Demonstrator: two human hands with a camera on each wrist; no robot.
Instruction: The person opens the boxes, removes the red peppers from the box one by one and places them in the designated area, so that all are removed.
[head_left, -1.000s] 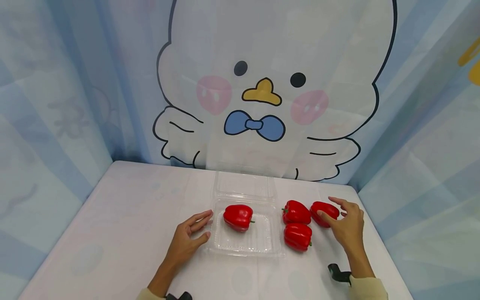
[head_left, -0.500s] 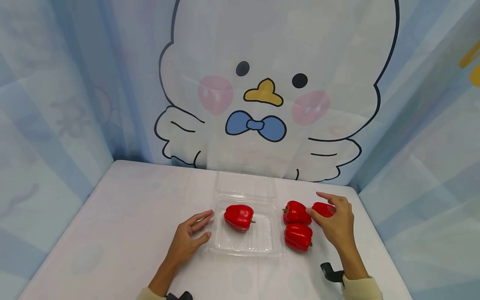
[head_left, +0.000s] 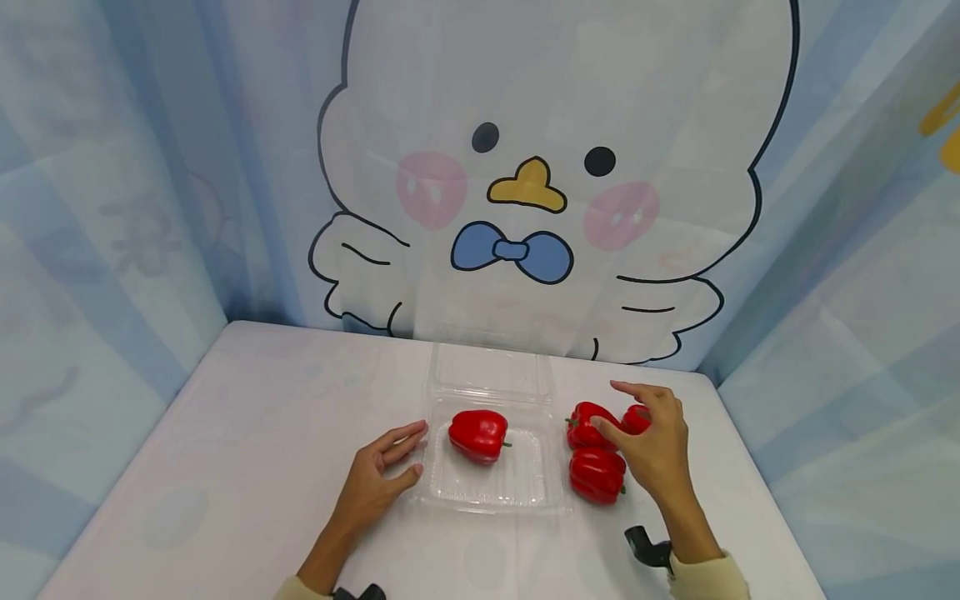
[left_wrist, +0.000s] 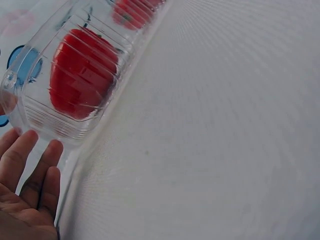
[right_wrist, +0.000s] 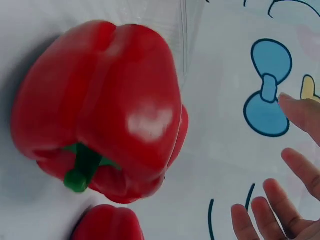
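Three red peppers sit bunched on the white desk, with the person's right hand over the two at the back, its thumb and fingers spread apart and gripping nothing. Taking twelve o'clock as straight ahead of the person, the left-hand pepper of the bunch is at nine o'clock from that hand; the thumb crosses in front of it, and I can't tell whether it touches. The front pepper lies at eight o'clock from the hand, its green stem pointing to about four. The far pepper is at ten o'clock, mostly hidden behind the hand.

A fourth pepper lies on its side in a clear plastic box, towards ten o'clock of the base, its stem pointing at about four. That pepper sits at two o'clock from the left hand. The left fingers reach to the box's nine o'clock side, loosely extended, thumb apart from them; whether they press on the plastic I can't tell. The box's lid is folded back at twelve o'clock.

The two hands are well apart, with the box between them. A curtain printed with a chick hangs beyond the desk.
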